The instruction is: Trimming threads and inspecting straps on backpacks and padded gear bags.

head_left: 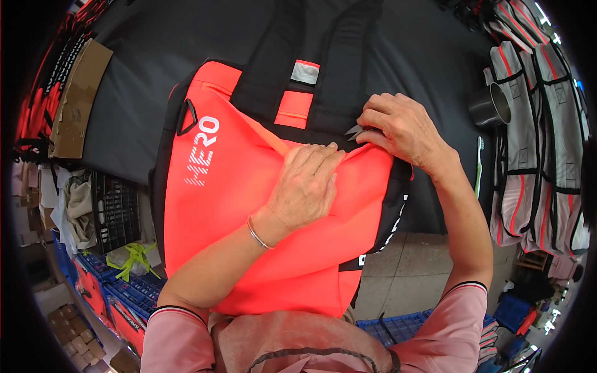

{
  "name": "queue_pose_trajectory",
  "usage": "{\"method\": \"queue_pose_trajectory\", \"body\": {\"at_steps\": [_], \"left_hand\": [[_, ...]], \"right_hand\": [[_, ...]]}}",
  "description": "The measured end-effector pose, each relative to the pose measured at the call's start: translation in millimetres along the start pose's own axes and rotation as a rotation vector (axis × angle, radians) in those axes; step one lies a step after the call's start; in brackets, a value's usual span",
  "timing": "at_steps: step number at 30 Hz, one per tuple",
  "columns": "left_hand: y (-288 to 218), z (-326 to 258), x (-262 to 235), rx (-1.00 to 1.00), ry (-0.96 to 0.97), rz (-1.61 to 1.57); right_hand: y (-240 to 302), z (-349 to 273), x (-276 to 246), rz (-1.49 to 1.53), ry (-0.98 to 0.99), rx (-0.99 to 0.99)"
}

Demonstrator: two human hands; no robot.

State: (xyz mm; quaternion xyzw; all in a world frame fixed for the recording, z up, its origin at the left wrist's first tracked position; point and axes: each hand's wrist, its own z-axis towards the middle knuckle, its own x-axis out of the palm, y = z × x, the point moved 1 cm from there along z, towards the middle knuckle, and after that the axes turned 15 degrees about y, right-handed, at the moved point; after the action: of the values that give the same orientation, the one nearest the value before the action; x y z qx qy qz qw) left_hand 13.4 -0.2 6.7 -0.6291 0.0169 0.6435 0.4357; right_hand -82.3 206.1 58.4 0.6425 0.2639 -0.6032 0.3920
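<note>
A bright red-orange and black backpack (242, 199) lies over the edge of a black-covered table and hangs toward my body. Its black shoulder straps (266, 78) stretch away across the cover. My left hand (305, 186), with a bracelet at the wrist, has its fingers closed on a fold of the red-orange fabric near the strap base. In my right hand (401, 127) is a pair of small metal snips (353, 132), their pointed blades directed left over the black seam. Those right fingertips also touch the fabric's upper edge; the snips' handles are hidden inside the hand.
At right on the black table (429, 68) lie a dark metal cup (489, 105) and a toothbrush (479, 163). Grey pieces with red stripes (522, 137) are stacked beyond. A cardboard piece (81, 99) stands at left, above a black crate (116, 208) and blue crates (134, 292).
</note>
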Motion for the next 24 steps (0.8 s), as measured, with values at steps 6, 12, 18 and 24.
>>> {"method": "queue_pose_trajectory", "body": {"at_steps": [6, 12, 18, 24], "left_hand": [[3, 1, -2, 0.011, -0.030, 0.033], [-17, -33, -11, -0.047, 0.322, 0.217], [-71, -90, -19, 0.276, 0.666, -0.517], [33, -18, -119, 0.313, 0.132, -0.265]], "right_hand": [[3, 9, 1, -0.082, 0.087, 0.016], [-1, -7, -22, 0.188, 0.161, 0.405], [1, -14, -23, 0.521, -0.505, 0.781], [33, 45, 9, 0.957, -0.618, 0.596]]}}
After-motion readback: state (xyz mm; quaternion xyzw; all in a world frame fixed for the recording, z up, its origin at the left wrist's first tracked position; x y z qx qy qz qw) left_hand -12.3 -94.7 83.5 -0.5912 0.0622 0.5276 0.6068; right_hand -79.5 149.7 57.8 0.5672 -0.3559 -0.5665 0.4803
